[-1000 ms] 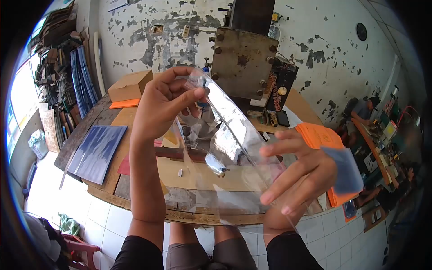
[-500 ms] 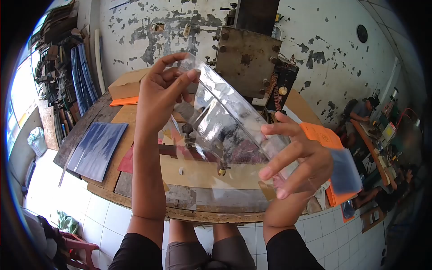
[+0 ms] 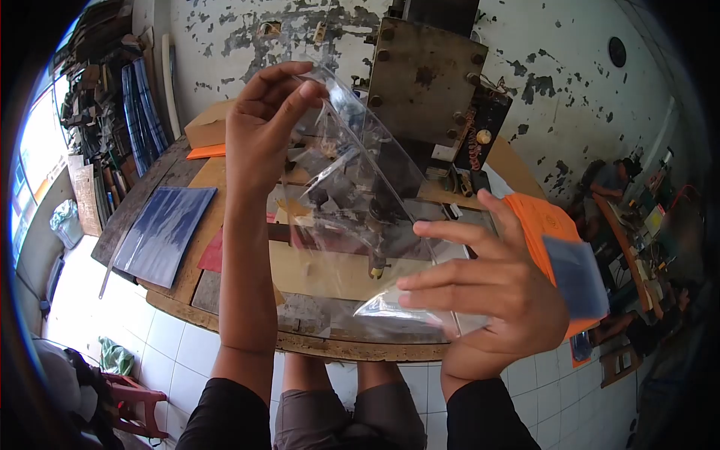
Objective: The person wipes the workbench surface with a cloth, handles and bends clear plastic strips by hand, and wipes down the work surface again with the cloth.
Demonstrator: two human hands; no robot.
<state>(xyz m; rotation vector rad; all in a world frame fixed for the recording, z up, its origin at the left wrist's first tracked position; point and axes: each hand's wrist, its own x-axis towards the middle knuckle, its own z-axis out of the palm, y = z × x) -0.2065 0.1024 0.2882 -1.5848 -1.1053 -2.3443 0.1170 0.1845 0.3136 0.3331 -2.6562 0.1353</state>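
A clear plastic sheet [image 3: 337, 202] with a folded or seamed strip along its upper right edge is held up in the air over the wooden table. My left hand [image 3: 270, 124] pinches its top corner between thumb and fingers. Against the sheet's lower right edge rests my right hand [image 3: 487, 281], with its fingers spread; whether the thumb also grips the sheet is hidden. Through the plastic a red piece and tan board on the table show.
Blue-tinted plastic sheets [image 3: 166, 236] lie at the table's left. Behind them are a cardboard box [image 3: 206, 127] and an orange item [image 3: 206, 151]. A metal press [image 3: 424, 79] stands at the back. Orange covers [image 3: 536, 225] lie at right. Another person [image 3: 611, 180] sits far right.
The sheet's top corner and my left hand have risen. My right hand has its fingers more spread. The view has tilted down a little, and the sheet's glare has shifted toward its bottom.
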